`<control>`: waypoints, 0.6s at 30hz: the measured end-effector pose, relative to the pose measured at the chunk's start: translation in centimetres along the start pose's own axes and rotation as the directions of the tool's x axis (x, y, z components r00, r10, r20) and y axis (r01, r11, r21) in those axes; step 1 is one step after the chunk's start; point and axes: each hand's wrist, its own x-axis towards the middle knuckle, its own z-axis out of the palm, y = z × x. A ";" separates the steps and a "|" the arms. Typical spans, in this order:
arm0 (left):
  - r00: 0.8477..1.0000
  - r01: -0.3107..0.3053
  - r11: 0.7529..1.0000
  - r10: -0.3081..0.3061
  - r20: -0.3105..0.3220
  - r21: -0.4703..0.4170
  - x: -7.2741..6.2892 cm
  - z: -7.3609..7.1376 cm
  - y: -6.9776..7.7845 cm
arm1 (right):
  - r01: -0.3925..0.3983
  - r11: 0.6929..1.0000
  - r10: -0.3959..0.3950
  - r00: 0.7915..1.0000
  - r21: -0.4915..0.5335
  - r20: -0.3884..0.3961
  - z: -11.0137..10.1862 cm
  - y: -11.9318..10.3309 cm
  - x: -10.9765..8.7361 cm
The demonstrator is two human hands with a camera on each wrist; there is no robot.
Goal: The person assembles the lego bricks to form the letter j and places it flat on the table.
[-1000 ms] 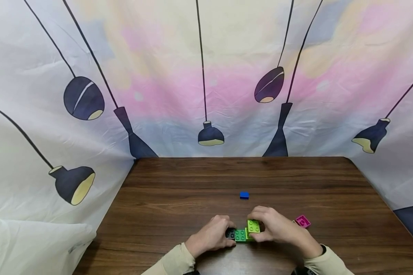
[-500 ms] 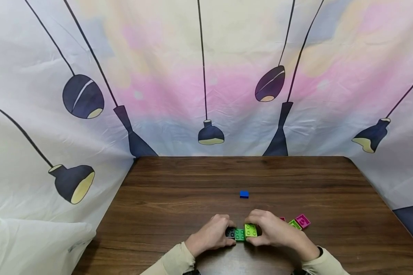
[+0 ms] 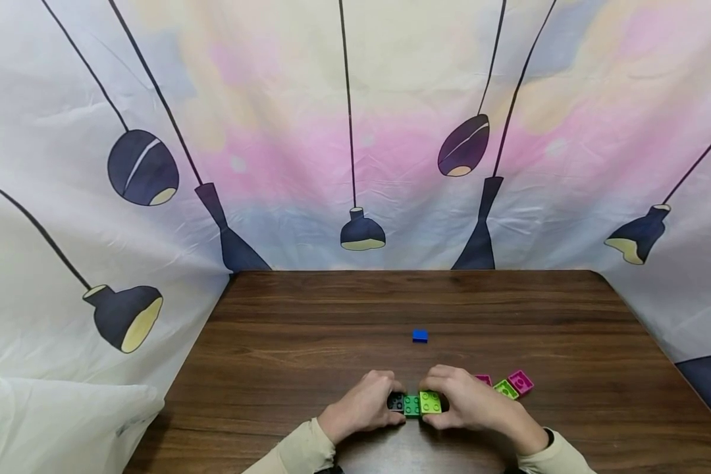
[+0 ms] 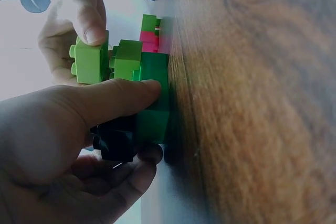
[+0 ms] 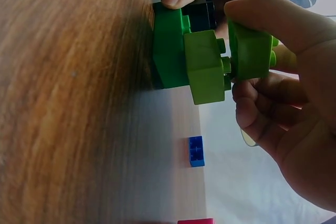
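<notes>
My left hand [image 3: 364, 403] grips the left end of a small build, thumb against a long dark green brick [image 5: 169, 45]. A black brick [image 4: 116, 144] sits on the green one near that hand, and a lime green brick [image 5: 203, 66] sits on its other end. Between thumb and fingers, my right hand [image 3: 471, 399] pinches a second lime green brick [image 5: 253, 53], studs facing up. It is lined up over the lower lime brick; the right wrist view shows the lower one's studs right at its underside.
Farther back on the wooden table [image 3: 308, 316] lies a blue brick [image 3: 420, 336]. Right of the right hand are a pink brick [image 3: 521, 382], a loose lime brick [image 3: 506, 390] and another pink piece [image 3: 482, 379], partly hidden. A printed cloth [image 3: 296, 164] hangs behind the table.
My right hand has shifted slightly left and toward me, bringing its lime brick over the lower one. The loose lime and pink bricks behind it show more. My left hand stays put.
</notes>
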 end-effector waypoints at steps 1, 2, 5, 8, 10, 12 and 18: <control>1.000 0.003 1.000 -0.003 0.000 -0.001 0.0 0.0 0.0 | 0.002 1.000 -0.002 1.000 -0.004 -0.004 0.0 0.0 0.0; 1.000 0.005 1.000 -0.005 -0.002 0.000 0.1 0.0 0.0 | 0.004 1.000 -0.004 1.000 -0.009 -0.008 0.0 0.1 0.0; 1.000 0.009 1.000 -0.009 -0.003 0.002 0.1 0.2 0.0 | 0.009 1.000 -0.009 1.000 -0.018 -0.015 0.1 0.1 0.0; 1.000 0.006 1.000 -0.006 -0.006 -0.001 0.1 0.2 0.0 | 0.011 1.000 -0.011 1.000 -0.021 -0.015 0.1 0.1 0.0; 1.000 0.001 1.000 -0.001 -0.006 -0.002 0.1 0.2 0.0 | 0.010 1.000 -0.010 1.000 -0.027 -0.014 0.1 0.1 0.1; 1.000 -0.005 1.000 0.005 -0.008 -0.004 0.1 0.2 0.0 | 0.008 0.999 -0.009 1.000 -0.038 -0.014 0.0 0.2 0.1; 1.000 -0.009 1.000 0.009 -0.011 -0.001 0.1 0.1 0.0 | -0.011 0.998 0.011 1.000 -0.054 -0.011 0.2 0.2 0.1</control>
